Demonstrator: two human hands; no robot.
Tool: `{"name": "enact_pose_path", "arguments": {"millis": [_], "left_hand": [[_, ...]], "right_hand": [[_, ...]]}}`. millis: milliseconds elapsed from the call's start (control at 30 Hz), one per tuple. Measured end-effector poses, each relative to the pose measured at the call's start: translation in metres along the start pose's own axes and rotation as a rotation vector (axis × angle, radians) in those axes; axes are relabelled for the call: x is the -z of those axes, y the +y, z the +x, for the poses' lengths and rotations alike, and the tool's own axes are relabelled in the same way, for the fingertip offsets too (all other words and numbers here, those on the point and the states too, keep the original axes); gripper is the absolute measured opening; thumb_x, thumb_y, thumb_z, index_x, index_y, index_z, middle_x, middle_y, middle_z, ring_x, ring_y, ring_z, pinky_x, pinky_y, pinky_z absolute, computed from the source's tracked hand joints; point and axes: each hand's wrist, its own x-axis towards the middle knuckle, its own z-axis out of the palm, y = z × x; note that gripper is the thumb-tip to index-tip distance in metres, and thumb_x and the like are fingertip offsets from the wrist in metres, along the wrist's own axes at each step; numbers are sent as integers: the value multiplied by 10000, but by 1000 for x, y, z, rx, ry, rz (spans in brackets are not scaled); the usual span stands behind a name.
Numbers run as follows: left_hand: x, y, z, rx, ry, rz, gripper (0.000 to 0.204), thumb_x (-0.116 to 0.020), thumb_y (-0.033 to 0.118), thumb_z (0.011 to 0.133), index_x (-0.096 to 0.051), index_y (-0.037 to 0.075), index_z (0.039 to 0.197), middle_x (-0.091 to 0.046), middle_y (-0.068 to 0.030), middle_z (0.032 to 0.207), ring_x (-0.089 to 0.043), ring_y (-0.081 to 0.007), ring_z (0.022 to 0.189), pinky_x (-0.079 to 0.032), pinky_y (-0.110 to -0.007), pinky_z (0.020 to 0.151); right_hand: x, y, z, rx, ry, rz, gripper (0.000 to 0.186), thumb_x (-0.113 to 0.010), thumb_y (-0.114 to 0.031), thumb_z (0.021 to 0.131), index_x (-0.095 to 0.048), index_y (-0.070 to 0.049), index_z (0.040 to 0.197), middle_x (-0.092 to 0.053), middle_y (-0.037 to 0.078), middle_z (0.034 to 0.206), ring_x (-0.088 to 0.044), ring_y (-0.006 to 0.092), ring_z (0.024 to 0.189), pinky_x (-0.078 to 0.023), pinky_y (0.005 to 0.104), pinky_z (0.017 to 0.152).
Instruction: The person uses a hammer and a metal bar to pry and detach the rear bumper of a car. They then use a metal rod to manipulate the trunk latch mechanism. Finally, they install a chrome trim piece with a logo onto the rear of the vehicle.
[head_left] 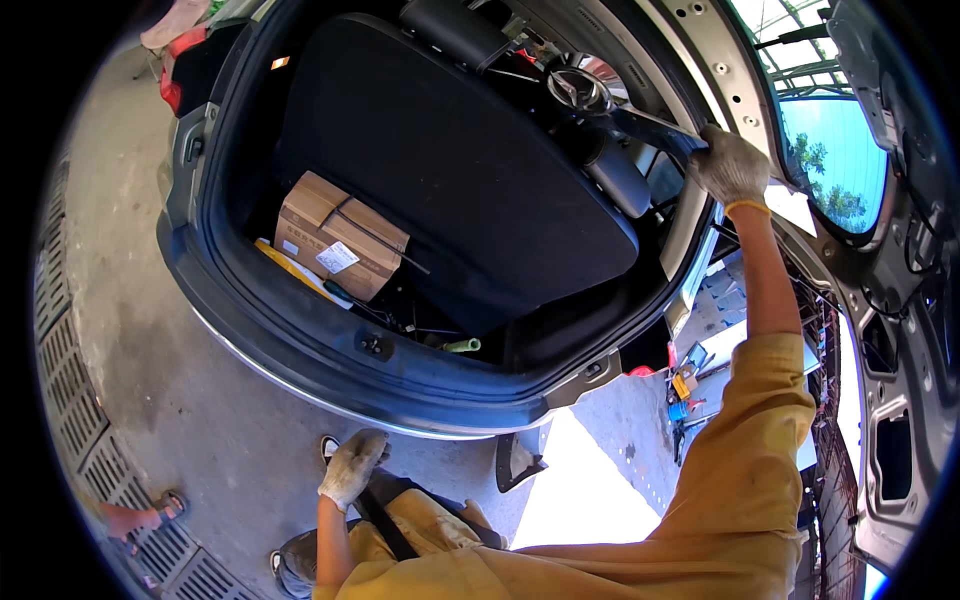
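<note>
My gloved right hand (730,170) is raised at the upper right edge of an open car boot (350,375), closed on a dark trim piece (655,130) with a bright edge. A round chrome emblem (580,92) shows at that piece's far end. My gloved left hand (355,465) is low, just outside the rear bumper (420,410), with curled fingers; what they hold, if anything, is hidden. Inside the boot, a cardboard box (330,215) with a dark rod across it lies beside a dark seat back (460,160). A green tube (462,345) sticks out nearby.
The raised tailgate (890,440) curves along the right. A floor grate (75,380) runs along the left, with another person's sandalled foot (170,508) on it. Tools (685,380) lie right of the bumper, and a sunlit patch (570,480) crosses the floor.
</note>
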Motion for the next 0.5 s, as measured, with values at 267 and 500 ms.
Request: {"name": "enact_pose_path", "arguments": {"millis": [267, 500], "left_hand": [[-5, -7, -58, -7, -198, -24, 501, -607, 411, 1026, -647, -44, 1232, -683, -95, 1044, -645, -175, 978, -519, -306, 918], [-45, 8, -161, -65, -489, -99, 477, -604, 358, 1046, -606, -49, 1295, -697, -156, 1131, -688, -231, 1054, -556, -348, 969]], "right_hand": [[46, 50, -226, -144, 273, -66, 220, -772, -311, 838, -691, -182, 997, -726, 42, 944, -694, 287, 870, -540, 435, 720], [72, 32, -473, -336, 369, -73, 215, -792, -260, 827, -686, -131, 964, -677, 78, 878, -651, 317, 813, -511, 461, 692]]}}
